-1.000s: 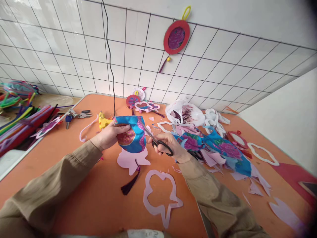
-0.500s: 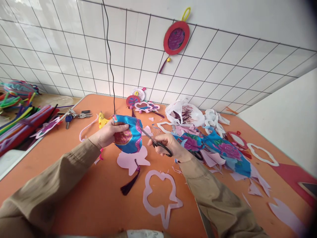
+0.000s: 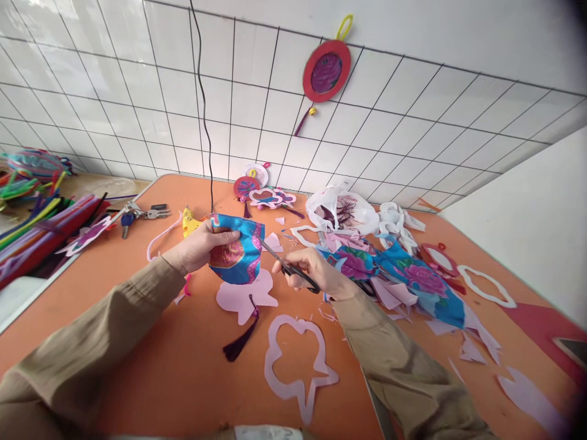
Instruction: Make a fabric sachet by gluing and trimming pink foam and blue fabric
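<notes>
Over the last second the blue printed cloth (image 3: 252,235) has shifted a little to the left, and its right edge, which lay across the scissor blades, now meets them only near their tips. More of the pink paper scrap (image 3: 274,242) behind it shows as a result. The scissors (image 3: 288,266) look nearly closed; whether the tips bite into the cloth or only touch its edge cannot be told. This suggests that the cutting along that right side is partway, between one snip and another.

The left hand (image 3: 199,247) pinches the cloth at its left side, thumb on top and fingers behind. The right hand (image 3: 316,272) is wrapped around the black handles of the scissors.

The cloth is held up over the orange surface (image 3: 151,354), left of its middle and toward the far edge. It is a limp, small piece with a curved lower edge and a pointed upper right corner, bright blue with a reddish-gold motif by the thumb and a pink-purple wavy band down the right. Beneath it lies a pink paper cutout (image 3: 238,293) with a dark tassel (image 3: 236,345); closer to the near edge is a pink paper frame (image 3: 293,389).
</notes>
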Demonstrator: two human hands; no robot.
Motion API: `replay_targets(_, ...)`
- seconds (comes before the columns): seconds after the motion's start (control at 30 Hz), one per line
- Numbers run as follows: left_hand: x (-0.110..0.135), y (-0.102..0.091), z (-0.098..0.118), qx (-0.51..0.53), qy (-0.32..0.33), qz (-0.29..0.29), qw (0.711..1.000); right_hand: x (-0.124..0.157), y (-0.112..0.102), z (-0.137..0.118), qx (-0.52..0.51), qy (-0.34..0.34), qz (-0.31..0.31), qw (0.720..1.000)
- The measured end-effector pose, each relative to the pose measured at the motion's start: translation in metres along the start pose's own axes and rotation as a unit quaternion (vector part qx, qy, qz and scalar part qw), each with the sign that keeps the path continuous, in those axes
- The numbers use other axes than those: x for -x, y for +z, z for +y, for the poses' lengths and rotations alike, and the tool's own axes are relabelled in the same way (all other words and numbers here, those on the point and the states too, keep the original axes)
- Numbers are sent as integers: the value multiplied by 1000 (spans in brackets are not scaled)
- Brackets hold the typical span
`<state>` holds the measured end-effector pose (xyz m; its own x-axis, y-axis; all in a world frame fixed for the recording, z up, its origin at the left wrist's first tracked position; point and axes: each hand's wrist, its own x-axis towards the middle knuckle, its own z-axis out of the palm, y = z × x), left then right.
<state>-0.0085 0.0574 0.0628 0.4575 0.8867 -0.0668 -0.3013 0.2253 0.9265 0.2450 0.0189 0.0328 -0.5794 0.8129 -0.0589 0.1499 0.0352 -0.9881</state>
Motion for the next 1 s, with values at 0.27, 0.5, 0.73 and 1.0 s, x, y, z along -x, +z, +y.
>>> replay_targets(0.27, 2, 3, -2, -34, 1, -53, 998, 3, 4, -2, -12, -27, -32, 999)
replay_targets(0.5, 3, 4, -3, -52, 8, -82, 995, 0, 3, 2, -15, -41, -46, 998)
replay_targets(0.73, 3, 7, -1, -67, 15, -91, 994, 0, 5, 1, -30, -31, -39, 998)
replay_targets(1.0, 4, 4, -2, -78, 0, -76, 994, 0, 7, 3, -40, -20, -32, 999)
